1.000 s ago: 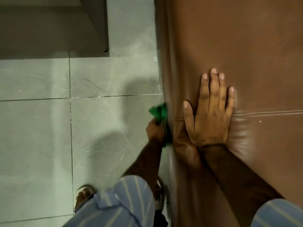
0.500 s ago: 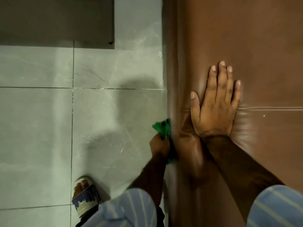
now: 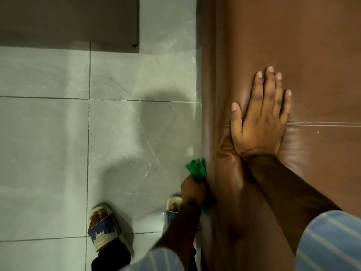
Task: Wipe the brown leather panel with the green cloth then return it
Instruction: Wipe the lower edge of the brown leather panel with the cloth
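Cloth at the panel's side edge, grey tile floor alongside.
Left hand bunched around green cloth, pressed to brown panel. Right hand flat, fingers spread, across a seam. Floor scuffed; two sandals near.

Grey floor tiles with pale scratches and dark grout lines fill the left side. Two slippers stand on them. A dark panel lies top left.
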Demonstrator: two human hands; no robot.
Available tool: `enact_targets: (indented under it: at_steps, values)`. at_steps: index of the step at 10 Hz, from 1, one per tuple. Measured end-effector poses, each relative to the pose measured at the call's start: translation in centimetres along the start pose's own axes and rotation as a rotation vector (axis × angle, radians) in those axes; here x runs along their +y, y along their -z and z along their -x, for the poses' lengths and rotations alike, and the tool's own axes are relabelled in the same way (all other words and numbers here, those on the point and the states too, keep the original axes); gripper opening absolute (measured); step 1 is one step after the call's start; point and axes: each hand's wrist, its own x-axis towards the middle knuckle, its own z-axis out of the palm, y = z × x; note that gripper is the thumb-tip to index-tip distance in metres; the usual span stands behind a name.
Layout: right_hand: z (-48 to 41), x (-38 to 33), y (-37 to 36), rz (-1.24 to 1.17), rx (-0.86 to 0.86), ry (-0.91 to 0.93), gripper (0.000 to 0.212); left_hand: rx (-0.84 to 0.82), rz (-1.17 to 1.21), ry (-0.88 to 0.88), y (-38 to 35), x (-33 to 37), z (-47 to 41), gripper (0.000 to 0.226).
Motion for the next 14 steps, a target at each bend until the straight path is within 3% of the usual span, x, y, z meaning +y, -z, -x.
enact_targets:
  at_steps: [1,2,3,4,5,6,7,8,9,10,11,12,13,14]
  values:
    - [0.0,0.0,-0.4,-0.004,0.011,0.003,0.074,0.102,0.086,-0.069,0.9,6.9,-4.0,0.023]
    - [-0.1,0.1,-0.2,-0.004,0.005,-0.004,0.074,0.153,0.324,-0.138,0.6,6.6,-1.1,0.020]
    - [0.0,0.0,0.0,-0.016,-0.002,-0.004,0.075,0.061,0.394,-0.092,-0.2,-0.4,4.7,0.021]
    - [0.0,-0.1,0.0,-0.026,-0.001,-0.008,0.075,-0.032,0.192,-0.039,-0.2,-4.8,6.2,0.012]
    - [-0.1,-0.1,0.0,-0.017,0.006,-0.001,0.075,-0.080,-0.141,-0.002,0.1,-2.2,0.8,0.022]
    - [0.0,0.0,-0.2,-0.027,0.012,-0.001,0.075,0.018,0.010,-0.012,1.2,5.9,-4.3,0.028]
    - [0.0,0.0,-0.3,-0.022,0.010,-0.004,0.075,0.172,0.399,-0.147,1.4,11.0,-3.6,0.027]
    - [-0.1,0.1,0.1,-0.010,-0.003,0.001,0.075,0.209,0.559,-0.198,0.0,8.4,0.7,0.015]
    - [0.1,0.0,0.2,-0.011,-0.021,0.001,0.075,0.187,0.458,-0.129,-0.2,3.9,2.4,0.017]
    - [0.0,0.0,0.2,0.008,-0.029,0.007,0.075,0.100,0.176,0.032,0.1,4.7,-1.3,0.028]
    - [0.1,0.1,0.1,0.008,-0.013,0.008,0.075,0.025,0.190,0.073,1.4,9.8,-6.0,0.032]
    - [0.1,0.1,-0.1,0.005,-0.002,0.004,0.075,0.090,0.471,-0.095,2.5,14.6,-7.7,0.030]
    - [0.0,0.2,0.1,0.010,-0.011,0.006,0.075,0.075,0.746,-0.164,1.8,13.4,-4.4,0.024]
    - [0.0,0.0,0.1,0.002,-0.024,0.004,0.075,0.015,0.738,-0.016,1.5,8.2,-2.3,0.026]
